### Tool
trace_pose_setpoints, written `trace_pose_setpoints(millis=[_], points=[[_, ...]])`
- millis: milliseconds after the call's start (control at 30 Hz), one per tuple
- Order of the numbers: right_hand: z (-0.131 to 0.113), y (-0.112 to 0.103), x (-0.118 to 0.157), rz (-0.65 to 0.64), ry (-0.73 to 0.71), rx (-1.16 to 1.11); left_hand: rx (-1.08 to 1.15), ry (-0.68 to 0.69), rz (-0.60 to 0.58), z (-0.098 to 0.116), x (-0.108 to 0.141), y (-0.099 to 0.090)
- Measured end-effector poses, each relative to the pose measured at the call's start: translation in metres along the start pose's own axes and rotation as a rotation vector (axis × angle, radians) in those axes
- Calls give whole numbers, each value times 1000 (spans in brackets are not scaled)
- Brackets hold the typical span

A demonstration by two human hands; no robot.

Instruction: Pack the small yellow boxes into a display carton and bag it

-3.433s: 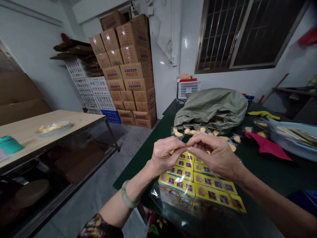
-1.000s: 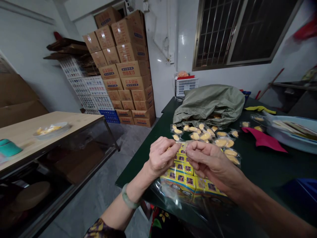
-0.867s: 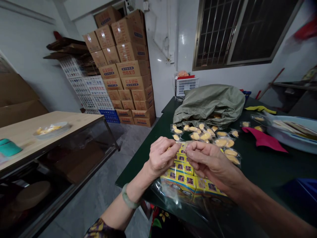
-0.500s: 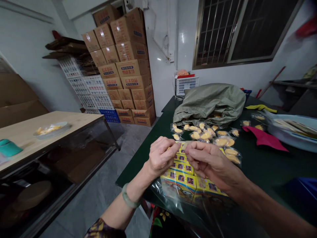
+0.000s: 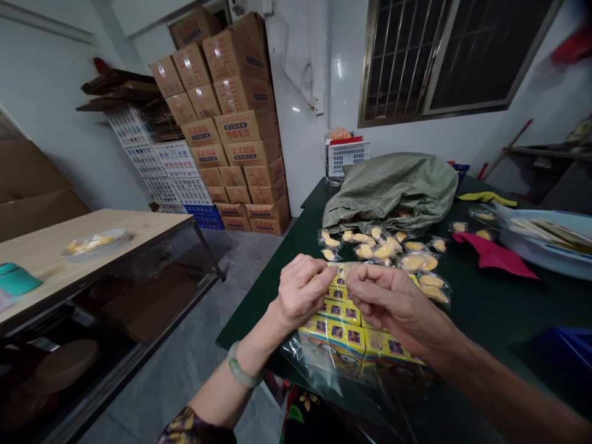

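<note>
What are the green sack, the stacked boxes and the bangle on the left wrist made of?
The sack looks like matte olive woven plastic or canvas, softly creased; the weave is too fine to tell. The boxes look like brown corrugated cardboard, with printed labels and shiny tape. The bangle looks like polished jade or glass, pale green with a smooth sheen.

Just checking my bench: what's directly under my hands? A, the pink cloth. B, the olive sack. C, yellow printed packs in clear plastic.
C. The yellow printed packs lie right beneath the left hand and the right hand.
</note>
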State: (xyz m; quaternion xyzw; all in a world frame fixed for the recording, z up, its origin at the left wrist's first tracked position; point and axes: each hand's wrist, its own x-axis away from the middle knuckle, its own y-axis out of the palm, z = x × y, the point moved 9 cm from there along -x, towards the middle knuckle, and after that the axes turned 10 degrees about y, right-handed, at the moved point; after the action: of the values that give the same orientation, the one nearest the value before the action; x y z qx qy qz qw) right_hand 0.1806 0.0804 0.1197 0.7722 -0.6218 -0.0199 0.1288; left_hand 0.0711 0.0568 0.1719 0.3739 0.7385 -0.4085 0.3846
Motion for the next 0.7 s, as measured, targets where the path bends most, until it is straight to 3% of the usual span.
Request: trace_pose_setpoints(millis=[567,700], points=[[4,-5,-6,46,10,-13,11,-11,-8,0,2,5],[4,-6,-7,72,9,-2,114,-94,-33,-8,3,6]])
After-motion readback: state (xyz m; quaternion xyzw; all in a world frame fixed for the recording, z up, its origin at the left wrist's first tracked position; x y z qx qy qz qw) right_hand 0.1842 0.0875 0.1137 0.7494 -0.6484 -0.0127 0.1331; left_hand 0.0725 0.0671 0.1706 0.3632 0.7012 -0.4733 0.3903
